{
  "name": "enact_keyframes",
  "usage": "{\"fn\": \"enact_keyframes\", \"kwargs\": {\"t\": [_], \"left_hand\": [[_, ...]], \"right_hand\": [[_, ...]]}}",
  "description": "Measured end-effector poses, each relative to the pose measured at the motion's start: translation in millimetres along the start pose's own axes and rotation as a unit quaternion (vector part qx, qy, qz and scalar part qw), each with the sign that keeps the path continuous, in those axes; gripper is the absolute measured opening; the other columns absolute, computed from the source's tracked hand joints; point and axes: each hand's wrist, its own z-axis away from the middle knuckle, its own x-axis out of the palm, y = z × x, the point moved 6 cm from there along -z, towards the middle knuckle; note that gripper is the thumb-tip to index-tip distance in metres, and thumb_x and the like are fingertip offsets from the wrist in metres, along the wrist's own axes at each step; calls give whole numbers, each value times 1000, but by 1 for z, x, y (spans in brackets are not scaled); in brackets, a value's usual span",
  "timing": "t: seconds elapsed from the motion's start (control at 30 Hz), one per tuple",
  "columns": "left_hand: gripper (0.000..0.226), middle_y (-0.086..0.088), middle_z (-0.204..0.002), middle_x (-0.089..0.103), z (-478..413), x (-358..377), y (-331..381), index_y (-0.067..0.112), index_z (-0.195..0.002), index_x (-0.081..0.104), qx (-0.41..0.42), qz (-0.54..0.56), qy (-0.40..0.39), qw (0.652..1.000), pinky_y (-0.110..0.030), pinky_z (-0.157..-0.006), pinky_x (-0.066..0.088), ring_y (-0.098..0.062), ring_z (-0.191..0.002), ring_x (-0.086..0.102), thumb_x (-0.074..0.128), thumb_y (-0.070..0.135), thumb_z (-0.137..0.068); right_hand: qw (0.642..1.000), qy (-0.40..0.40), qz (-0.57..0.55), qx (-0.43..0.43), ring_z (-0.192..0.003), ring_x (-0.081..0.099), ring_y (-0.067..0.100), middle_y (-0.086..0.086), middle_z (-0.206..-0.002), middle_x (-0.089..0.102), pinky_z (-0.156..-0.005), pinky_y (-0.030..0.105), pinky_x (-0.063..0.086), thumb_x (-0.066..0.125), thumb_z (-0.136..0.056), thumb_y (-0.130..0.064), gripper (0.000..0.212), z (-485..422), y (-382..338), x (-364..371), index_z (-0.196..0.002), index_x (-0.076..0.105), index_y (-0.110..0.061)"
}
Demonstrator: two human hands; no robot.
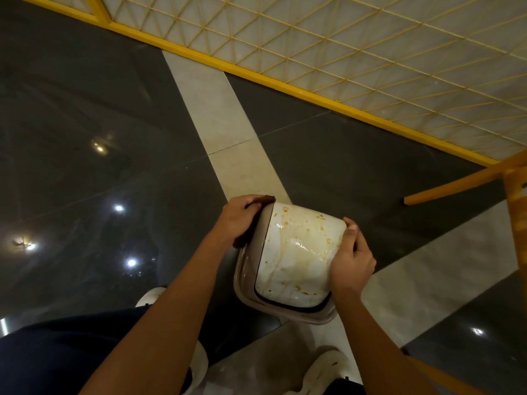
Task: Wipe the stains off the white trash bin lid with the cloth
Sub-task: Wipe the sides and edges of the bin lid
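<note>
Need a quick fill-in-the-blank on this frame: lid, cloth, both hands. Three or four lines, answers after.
1. The dark brown cloth is held in the ____ hand.
2. The right hand grips the lid's ____ edge.
3. The white lid surface carries ____-coloured stains, so wiping is not finished.
4. Behind the lid runs a fence painted ____.

Missing words: left; right; brown; yellow
</note>
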Motion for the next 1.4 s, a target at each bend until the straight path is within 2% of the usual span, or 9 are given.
{"fn": "enact_keyframes", "kwargs": {"t": [0.23,0.4,0.57,0.73,0.93,1.0,1.13,1.3,1.4], "left_hand": [[26,8,-116,64,30,-6,-22,29,-110,66,38,65,76,994,-27,-99,40,-8,-112,54,51,16,-92],[28,8,-117,62,14,-2,-1,25,-112,65,22,29,51,998,-26,-102,37,-7,-113,51,47,14,-94],[26,13,-111,61,44,-2,-11,26,-110,64,71,49,98,991,-15,-90,38,-1,-105,52,49,14,-93],[28,6,-118,62,16,-1,0,22,-114,64,19,29,60,998,-26,-102,36,-6,-111,50,46,14,-94],[27,13,-108,59,37,-2,-11,27,-111,64,51,50,95,993,-22,-95,38,-4,-106,51,51,14,-92],[27,13,-109,60,34,-3,-17,27,-113,64,43,63,102,992,-22,-95,38,-4,-107,52,50,16,-92],[27,10,-114,63,1,6,-10,25,-109,66,39,43,44,997,-25,-100,38,-8,-112,53,47,13,-94],[26,12,-105,61,-22,11,-1,18,-108,66,62,1,-23,998,-13,-89,35,-2,-102,53,47,11,-93],[26,10,-107,60,-24,11,3,16,-110,65,75,-24,-26,997,-1,-79,37,0,-98,51,46,9,-94]], "right_hand": [[1000,4,4,-3,-99,54,14,0,-110,63,-85,29,43,37,-98,-38,34,1,0,-1,-118,63,-29],[1000,4,2,0,-103,55,17,-5,-106,60,-90,35,46,36,-97,-41,35,0,-1,-1,-118,62,-31],[1000,4,4,0,-101,56,17,-1,-108,63,-88,35,47,37,-97,-41,34,0,1,-1,-118,62,-31],[1000,3,0,-7,-96,55,14,-1,-105,63,-83,29,45,37,-98,-39,35,0,-1,-1,-119,63,-29],[1000,4,2,-10,-100,53,11,-10,-105,58,-88,32,46,36,-98,-40,34,-1,1,0,-118,62,-30],[1000,5,7,-11,-103,56,15,-5,-109,62,-90,35,48,36,-98,-41,35,-1,3,0,-118,62,-30],[1000,5,9,-13,-104,56,16,-4,-111,62,-91,39,49,36,-97,-42,35,-1,3,1,-118,62,-31],[1000,11,-2,2,-100,49,8,-13,-103,54,-88,29,43,36,-98,-40,35,-2,5,2,-121,60,-29],[1000,16,-1,2,-100,49,8,-13,-103,54,-88,29,43,36,-98,-39,34,-1,4,1,-120,60,-29]]}}
